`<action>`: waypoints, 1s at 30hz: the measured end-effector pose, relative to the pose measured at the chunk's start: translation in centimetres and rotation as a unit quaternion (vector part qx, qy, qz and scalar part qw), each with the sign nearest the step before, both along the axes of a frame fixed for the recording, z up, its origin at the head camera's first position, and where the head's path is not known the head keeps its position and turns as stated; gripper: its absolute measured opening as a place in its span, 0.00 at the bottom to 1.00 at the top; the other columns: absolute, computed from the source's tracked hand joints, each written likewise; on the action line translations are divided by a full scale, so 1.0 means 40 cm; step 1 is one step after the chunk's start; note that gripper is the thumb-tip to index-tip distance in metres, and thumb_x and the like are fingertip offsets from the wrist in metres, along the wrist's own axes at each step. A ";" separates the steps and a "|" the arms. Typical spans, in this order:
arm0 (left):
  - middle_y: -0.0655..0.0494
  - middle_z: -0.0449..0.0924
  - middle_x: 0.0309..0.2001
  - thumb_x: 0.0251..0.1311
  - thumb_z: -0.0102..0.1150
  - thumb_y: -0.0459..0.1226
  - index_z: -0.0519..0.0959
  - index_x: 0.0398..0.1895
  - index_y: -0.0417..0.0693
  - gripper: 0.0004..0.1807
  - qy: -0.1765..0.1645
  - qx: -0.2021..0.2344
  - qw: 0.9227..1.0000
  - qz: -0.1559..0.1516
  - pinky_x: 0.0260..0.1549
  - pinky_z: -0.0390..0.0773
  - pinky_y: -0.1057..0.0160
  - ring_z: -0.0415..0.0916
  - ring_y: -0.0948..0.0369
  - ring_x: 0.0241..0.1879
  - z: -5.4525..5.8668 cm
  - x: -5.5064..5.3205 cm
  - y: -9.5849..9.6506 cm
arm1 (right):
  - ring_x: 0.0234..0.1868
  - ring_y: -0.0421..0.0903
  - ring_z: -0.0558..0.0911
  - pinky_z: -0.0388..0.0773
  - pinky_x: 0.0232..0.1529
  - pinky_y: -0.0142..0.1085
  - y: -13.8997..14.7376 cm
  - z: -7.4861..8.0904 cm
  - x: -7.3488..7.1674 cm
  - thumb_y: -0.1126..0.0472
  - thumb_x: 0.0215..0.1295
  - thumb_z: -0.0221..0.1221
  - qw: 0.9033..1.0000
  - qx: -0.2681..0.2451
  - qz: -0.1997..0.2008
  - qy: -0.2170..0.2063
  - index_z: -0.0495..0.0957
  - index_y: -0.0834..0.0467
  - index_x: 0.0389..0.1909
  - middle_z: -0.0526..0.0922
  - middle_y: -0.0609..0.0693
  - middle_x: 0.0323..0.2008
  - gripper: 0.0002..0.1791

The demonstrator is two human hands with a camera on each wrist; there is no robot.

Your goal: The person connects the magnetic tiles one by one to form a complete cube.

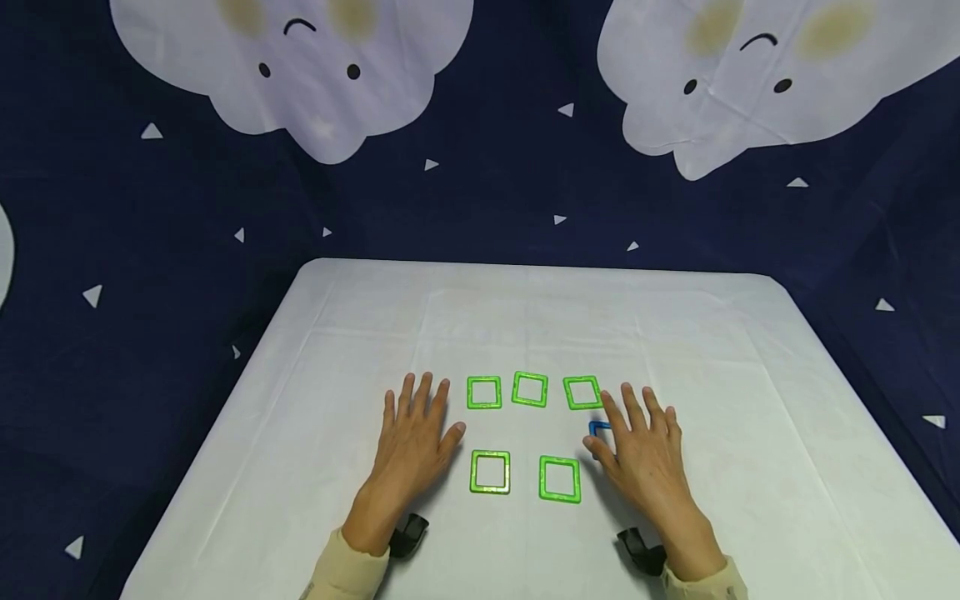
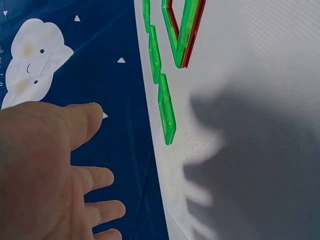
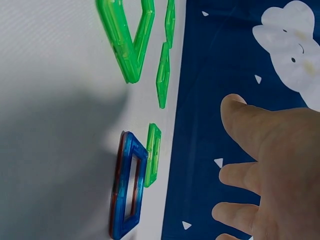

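Note:
My left hand (image 1: 411, 450) is held over the white table with its fingers spread and straight, left of the tiles and holding nothing. Nearest to it are a green square magnetic tile (image 1: 483, 405) in the back row and a front green tile (image 1: 490, 491); the left wrist view shows a red layer (image 2: 192, 42) under the front one. My right hand (image 1: 647, 457), likewise spread and holding nothing, partly covers a blue square tile (image 1: 592, 431). That blue tile (image 3: 118, 200) has a red layer against it in the right wrist view. Another front green tile (image 1: 559, 500) lies left of this hand.
Two more green tiles lie in the back row, one in the middle (image 1: 529, 403) and one at the right (image 1: 583, 406) by the right fingertips. The white tabletop (image 1: 360, 333) ends before a dark blue cloth (image 1: 487, 208) with clouds. Black straps (image 1: 408, 536) circle the wrists.

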State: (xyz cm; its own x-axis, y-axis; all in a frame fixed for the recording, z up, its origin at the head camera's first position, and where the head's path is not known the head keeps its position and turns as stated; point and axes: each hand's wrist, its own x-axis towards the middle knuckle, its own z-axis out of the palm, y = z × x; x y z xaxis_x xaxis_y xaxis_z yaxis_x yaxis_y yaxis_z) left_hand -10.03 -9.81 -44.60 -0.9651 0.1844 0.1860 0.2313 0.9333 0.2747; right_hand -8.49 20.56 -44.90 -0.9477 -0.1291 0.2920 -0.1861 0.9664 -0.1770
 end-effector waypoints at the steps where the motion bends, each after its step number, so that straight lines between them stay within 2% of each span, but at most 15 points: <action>1: 0.41 0.56 0.71 0.64 0.50 0.53 0.61 0.70 0.48 0.34 0.000 0.000 1.000 0.000 0.68 0.45 0.38 0.45 0.42 0.73 0.001 0.001 0.000 | 0.69 0.68 0.56 0.49 0.63 0.65 0.000 0.001 0.001 0.46 0.56 0.64 1.000 -0.002 0.000 0.000 0.66 0.57 0.66 0.64 0.67 0.66 0.38; 11: 0.41 0.57 0.71 0.63 0.51 0.53 0.62 0.70 0.48 0.35 0.004 0.008 1.000 -0.003 0.68 0.47 0.38 0.45 0.43 0.73 -0.001 0.019 0.007 | 0.68 0.69 0.57 0.49 0.63 0.65 -0.002 0.006 0.012 0.47 0.56 0.64 1.000 -0.015 -0.002 -0.004 0.66 0.58 0.66 0.64 0.67 0.66 0.38; 16: 0.41 0.56 0.71 0.63 0.51 0.53 0.62 0.69 0.48 0.35 0.004 0.011 1.000 -0.009 0.67 0.48 0.38 0.45 0.42 0.73 -0.005 0.028 0.012 | 0.69 0.68 0.55 0.47 0.63 0.65 -0.003 0.008 0.013 0.46 0.57 0.63 0.999 -0.026 0.000 -0.029 0.65 0.58 0.66 0.63 0.66 0.67 0.38; 21: 0.42 0.56 0.71 0.63 0.51 0.53 0.61 0.70 0.47 0.35 -0.004 0.021 0.999 -0.025 0.67 0.47 0.38 0.45 0.42 0.73 -0.010 0.034 0.016 | 0.69 0.67 0.55 0.47 0.64 0.64 -0.004 0.008 0.014 0.46 0.58 0.62 0.998 -0.034 0.001 -0.047 0.64 0.58 0.67 0.62 0.65 0.67 0.38; 30: 0.42 0.55 0.71 0.63 0.51 0.53 0.60 0.70 0.48 0.36 -0.013 0.027 0.998 -0.053 0.66 0.49 0.37 0.46 0.41 0.73 -0.017 0.042 0.020 | 0.69 0.67 0.56 0.48 0.63 0.64 -0.005 0.002 0.017 0.47 0.58 0.63 0.999 -0.040 0.009 -0.035 0.66 0.59 0.66 0.64 0.65 0.67 0.37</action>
State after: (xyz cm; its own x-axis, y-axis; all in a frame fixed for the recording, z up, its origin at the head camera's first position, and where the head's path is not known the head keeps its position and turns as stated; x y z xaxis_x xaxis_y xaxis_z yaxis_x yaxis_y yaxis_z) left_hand -8.36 -8.99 -45.30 -0.9451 0.2764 0.1743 0.3207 0.8872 0.3317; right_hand -7.81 20.35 -44.82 -0.9636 -0.1256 0.2361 -0.1887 0.9449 -0.2675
